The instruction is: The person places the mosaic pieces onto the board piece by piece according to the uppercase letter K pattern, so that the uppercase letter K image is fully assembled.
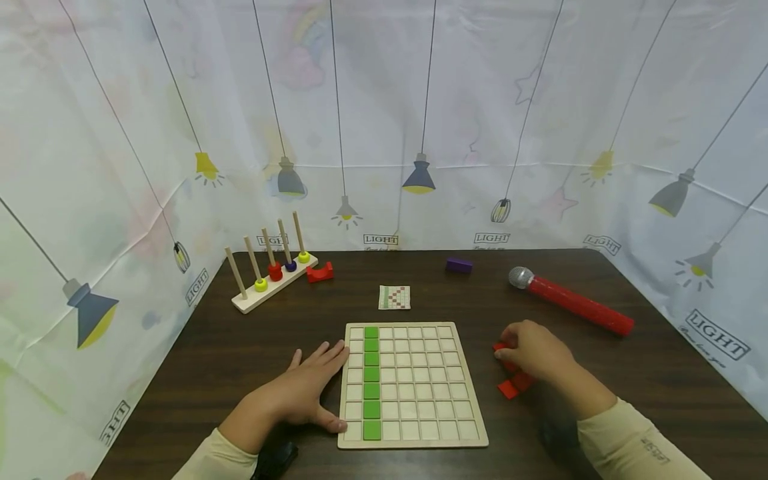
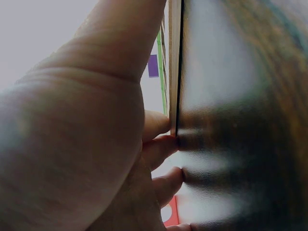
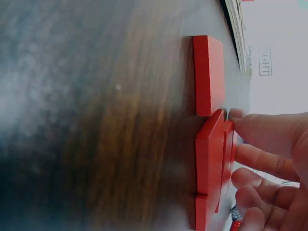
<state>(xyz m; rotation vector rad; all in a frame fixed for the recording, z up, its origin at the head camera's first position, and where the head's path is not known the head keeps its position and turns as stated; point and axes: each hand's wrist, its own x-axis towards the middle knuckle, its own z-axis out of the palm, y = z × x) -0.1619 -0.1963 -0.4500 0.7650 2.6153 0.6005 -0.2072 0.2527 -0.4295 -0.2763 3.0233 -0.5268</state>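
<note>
A wooden grid board [image 1: 342, 400] lies in front of me, one column filled with green square tiles [image 1: 372, 391]. My left hand [image 1: 303, 390] rests with spread fingers at the board's left edge; its thumb touches the lower left corner. To the right of the board, my right hand [image 1: 537, 350] is over a small group of red tiles [image 1: 509, 389]. Its thumb and index finger pinch a red tile [image 1: 499, 347] at the fingertips. Other red tiles [image 3: 209, 154] lie close together under that hand in the right wrist view, partly overlapping.
Beyond the board lies a small pattern card [image 1: 394, 297]. A peg stand [image 1: 258, 301] with coloured rings and a red arched block [image 1: 320, 272] are at the back left. Toward the back right are a purple block [image 1: 459, 265] and a red toy microphone [image 1: 576, 303].
</note>
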